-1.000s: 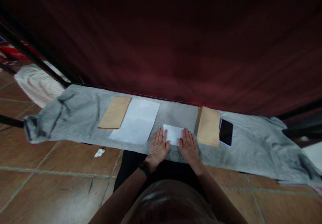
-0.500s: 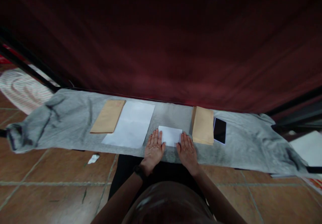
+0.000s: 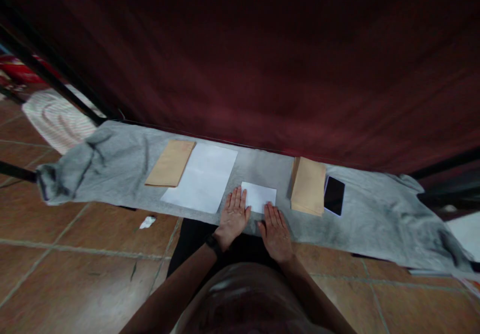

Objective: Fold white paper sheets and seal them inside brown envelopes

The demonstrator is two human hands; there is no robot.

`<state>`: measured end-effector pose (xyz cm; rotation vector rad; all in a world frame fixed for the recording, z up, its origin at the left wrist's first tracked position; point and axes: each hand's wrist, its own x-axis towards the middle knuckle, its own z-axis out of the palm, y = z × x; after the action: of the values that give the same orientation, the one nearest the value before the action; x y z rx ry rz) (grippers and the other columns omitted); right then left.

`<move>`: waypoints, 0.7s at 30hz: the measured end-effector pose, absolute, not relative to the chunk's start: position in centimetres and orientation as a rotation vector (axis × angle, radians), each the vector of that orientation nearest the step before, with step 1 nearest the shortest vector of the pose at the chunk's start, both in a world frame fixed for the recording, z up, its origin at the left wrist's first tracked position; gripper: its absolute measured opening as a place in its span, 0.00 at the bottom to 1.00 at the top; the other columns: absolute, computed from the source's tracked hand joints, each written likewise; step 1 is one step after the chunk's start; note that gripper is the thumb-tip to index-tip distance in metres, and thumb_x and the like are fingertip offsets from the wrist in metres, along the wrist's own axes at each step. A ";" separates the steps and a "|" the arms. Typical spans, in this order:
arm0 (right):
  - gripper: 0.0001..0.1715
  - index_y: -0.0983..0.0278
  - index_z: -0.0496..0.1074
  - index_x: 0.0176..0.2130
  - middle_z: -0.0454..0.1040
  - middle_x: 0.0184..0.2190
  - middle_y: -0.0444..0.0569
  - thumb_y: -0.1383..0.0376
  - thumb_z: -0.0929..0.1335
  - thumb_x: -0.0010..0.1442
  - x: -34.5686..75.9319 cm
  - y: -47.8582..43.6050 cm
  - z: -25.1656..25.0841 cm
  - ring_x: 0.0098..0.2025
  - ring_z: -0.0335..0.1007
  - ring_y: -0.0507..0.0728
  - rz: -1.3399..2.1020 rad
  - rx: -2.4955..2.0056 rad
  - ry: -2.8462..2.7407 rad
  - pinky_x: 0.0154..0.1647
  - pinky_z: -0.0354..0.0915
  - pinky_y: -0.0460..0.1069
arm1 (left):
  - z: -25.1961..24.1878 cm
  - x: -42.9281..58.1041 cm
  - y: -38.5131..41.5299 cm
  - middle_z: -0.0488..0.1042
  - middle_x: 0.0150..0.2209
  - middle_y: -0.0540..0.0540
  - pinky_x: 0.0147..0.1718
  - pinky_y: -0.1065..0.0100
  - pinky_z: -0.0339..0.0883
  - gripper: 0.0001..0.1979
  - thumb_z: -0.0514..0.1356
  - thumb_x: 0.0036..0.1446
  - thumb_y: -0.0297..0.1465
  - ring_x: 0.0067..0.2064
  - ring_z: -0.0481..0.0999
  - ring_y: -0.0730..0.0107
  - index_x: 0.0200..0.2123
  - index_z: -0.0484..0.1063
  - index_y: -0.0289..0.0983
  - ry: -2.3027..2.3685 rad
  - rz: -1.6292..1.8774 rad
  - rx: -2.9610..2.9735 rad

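A small white rectangle of paper (image 3: 260, 196), seemingly folded, lies flat on the grey cloth (image 3: 258, 161) in front of me. My left hand (image 3: 234, 215) rests palm down at its left edge, fingers stretched out. Near the paper's lower right corner lies my right hand (image 3: 276, 229), also flat, its fingertips at the paper's edge. Neither hand grips anything. To the left is a large white sheet (image 3: 206, 176), partly under a brown paper envelope (image 3: 170, 163). On the right, a stack of brown envelopes (image 3: 308, 186) sits beside a phone (image 3: 334, 195) with a dark screen.
The grey cloth covers a narrow bench between dark metal bars (image 3: 17, 171). A dark red curtain (image 3: 240, 99) hangs along the far edge. Below, a white scrap (image 3: 147, 222) lies on the tiled floor (image 3: 93, 284). Striped fabric (image 3: 62, 116) is at far left.
My right hand has slid down from the paper's right side to its lower right corner. My left hand stays at the left edge. The whole view has tilted slightly.
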<state>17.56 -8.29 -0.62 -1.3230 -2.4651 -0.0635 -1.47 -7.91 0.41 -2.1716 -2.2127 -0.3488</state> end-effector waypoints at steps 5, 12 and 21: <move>0.36 0.71 0.48 0.72 0.57 0.69 0.60 0.55 0.55 0.74 19.2 -8.1 -1.3 0.69 0.56 0.64 -0.067 -1.333 -2.476 0.69 0.53 0.61 | 0.5 -1.4 -7.9 0.48 0.72 0.31 0.70 0.52 0.45 0.33 0.46 0.69 0.37 0.73 0.48 0.54 0.71 0.45 0.26 -2.224 -0.312 -2.177; 0.36 0.70 0.48 0.72 0.57 0.69 0.59 0.55 0.55 0.74 19.6 -8.0 -1.5 0.70 0.55 0.64 -0.081 -1.318 -2.489 0.69 0.54 0.61 | 1.2 -1.3 -7.6 0.50 0.73 0.40 0.71 0.52 0.44 0.29 0.46 0.70 0.35 0.73 0.47 0.58 0.71 0.51 0.33 -2.078 -0.357 -2.321; 0.34 0.71 0.49 0.72 0.58 0.69 0.59 0.58 0.56 0.74 19.4 -8.1 -1.6 0.70 0.54 0.64 -0.107 -1.321 -2.491 0.69 0.53 0.61 | 1.8 0.0 -6.8 0.54 0.72 0.50 0.71 0.54 0.40 0.26 0.46 0.70 0.34 0.73 0.49 0.67 0.69 0.56 0.45 -1.722 -0.418 -2.686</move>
<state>19.41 -8.09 -1.58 -1.3211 -2.4907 -0.1073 0.04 -6.76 1.77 -2.6858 -1.7221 -0.4181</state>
